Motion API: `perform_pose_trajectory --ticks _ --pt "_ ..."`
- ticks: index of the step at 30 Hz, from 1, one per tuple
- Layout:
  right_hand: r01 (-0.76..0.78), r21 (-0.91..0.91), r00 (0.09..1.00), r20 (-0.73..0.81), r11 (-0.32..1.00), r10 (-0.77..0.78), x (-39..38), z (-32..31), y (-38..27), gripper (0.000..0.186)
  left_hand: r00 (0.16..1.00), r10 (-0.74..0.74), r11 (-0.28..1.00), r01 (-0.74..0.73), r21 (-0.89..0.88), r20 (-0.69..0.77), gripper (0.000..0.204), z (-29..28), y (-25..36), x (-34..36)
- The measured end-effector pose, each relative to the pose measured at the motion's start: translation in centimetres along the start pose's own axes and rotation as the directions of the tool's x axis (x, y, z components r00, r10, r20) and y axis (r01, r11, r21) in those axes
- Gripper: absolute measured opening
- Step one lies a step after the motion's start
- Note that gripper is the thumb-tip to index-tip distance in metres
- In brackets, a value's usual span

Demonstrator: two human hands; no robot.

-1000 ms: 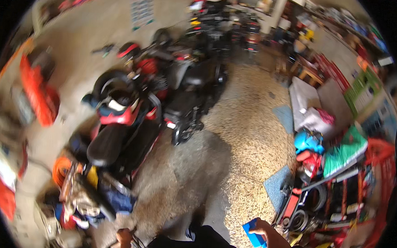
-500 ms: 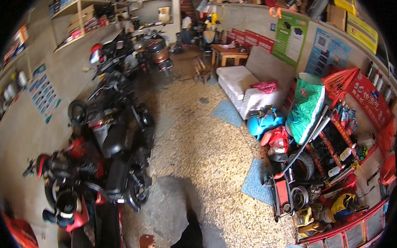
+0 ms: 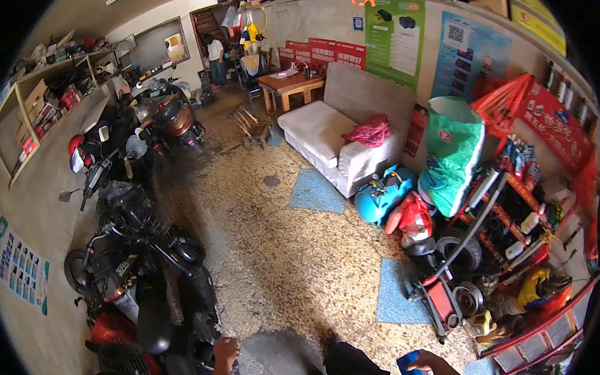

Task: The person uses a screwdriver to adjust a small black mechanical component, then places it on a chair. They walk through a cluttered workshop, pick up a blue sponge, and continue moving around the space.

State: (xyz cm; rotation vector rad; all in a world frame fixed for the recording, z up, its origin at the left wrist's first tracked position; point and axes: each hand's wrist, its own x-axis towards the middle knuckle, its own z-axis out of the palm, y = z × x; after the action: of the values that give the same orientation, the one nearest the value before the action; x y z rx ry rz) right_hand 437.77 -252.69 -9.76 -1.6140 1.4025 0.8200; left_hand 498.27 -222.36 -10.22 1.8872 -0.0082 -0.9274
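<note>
My right hand [image 3: 429, 361] grips a small blue box [image 3: 414, 370] at the lower edge, fingers bent over its top side. Low on the left, my left hand [image 3: 225, 351] is closed in a loose fist, with nothing seen in it. It hangs near a row of parked scooters, the nearest with a black seat [image 3: 154, 324]. Between the two hands show my dark trousers [image 3: 352, 364] over the speckled floor.
Ahead right stand a grey sofa [image 3: 310, 128], a blue compressor tank [image 3: 379, 200], a tall green sack [image 3: 451, 155] and a red floor jack [image 3: 438, 300] with a long handle. Farther back are a wooden table [image 3: 288, 84], a small wooden stool [image 3: 252, 127] and another person [image 3: 216, 59].
The view has swung to the right and moved forward; the sofa and table now sit farther left. More of the blue box shows in my right hand. My left hand stays closed.
</note>
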Motion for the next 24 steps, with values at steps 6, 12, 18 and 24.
perform_pose_trajectory --ticks 6,12,18,24 --pt "-0.06 -0.115 0.938 0.334 0.992 0.095 13.1 -6.7 -7.7 0.107 0.996 0.016 0.984 0.001 -0.179 0.091 0.013 -0.1 7.5 10.9" --pt "0.124 -0.13 0.992 -0.008 0.984 -0.127 22.4 -25.1 -26.9 0.11 0.906 -0.359 0.933 0.353 -0.064 -0.223 0.016 -0.7 7.0 12.2" --pt "0.247 -0.268 0.935 -0.188 0.931 -0.302 24.3 -44.0 -50.9 0.121 0.84 -0.515 0.857 0.496 -0.141 -0.173 0.024 1.2 7.5 22.0" --pt "0.194 -0.283 0.971 -0.081 0.939 -0.225 32.2 -48.7 -60.9 0.121 0.893 -0.446 0.877 0.421 -0.23 -0.064 0.028 -0.7 12.7 40.5"
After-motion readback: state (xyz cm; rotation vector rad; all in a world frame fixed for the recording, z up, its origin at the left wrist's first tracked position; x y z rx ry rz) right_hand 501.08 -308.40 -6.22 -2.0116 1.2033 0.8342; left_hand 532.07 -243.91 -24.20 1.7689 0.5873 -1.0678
